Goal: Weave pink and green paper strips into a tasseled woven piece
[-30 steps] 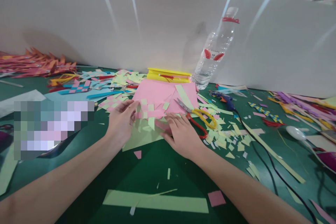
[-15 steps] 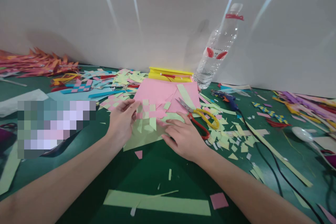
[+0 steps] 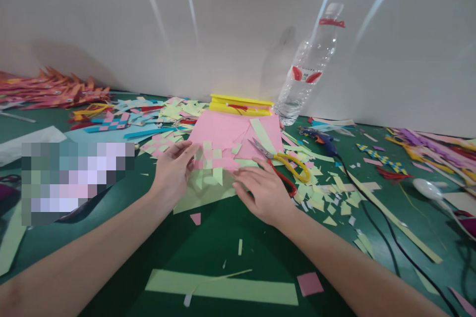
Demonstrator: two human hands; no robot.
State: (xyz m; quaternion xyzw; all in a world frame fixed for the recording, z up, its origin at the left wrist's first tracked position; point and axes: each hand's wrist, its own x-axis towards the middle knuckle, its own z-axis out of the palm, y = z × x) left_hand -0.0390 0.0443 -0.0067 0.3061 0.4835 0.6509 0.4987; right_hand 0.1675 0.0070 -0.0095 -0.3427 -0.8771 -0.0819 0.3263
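My left hand [image 3: 173, 168] pinches the left edge of a small woven piece of pink and pale green paper strips [image 3: 207, 158]. Two green strip ends hang from its lower edge. My right hand [image 3: 262, 188] is just right of the piece, its fingers stretched out and slightly apart; whether a fingertip touches the pink strip end is hard to see. Behind the hands lies a pink sheet [image 3: 219, 126], with a pale green sheet [image 3: 201, 197] under the woven piece. Open-bladed scissors with yellow and red handles [image 3: 288, 166] rest beside my right fingers.
A clear bottle [image 3: 308, 69] leans against the wall. To the right lie a blue glue gun [image 3: 319, 139] with a black cord, green paper scraps [image 3: 316, 200] and a white spoon [image 3: 427, 190]. A pixelated object [image 3: 74, 183] is at left. A green strip [image 3: 223, 287] lies in front.
My right hand has drawn back slightly right from the pink strip, its index finger lifting. The strip's right end shows more, and the green ends have shifted a little. My left hand keeps its pinch.
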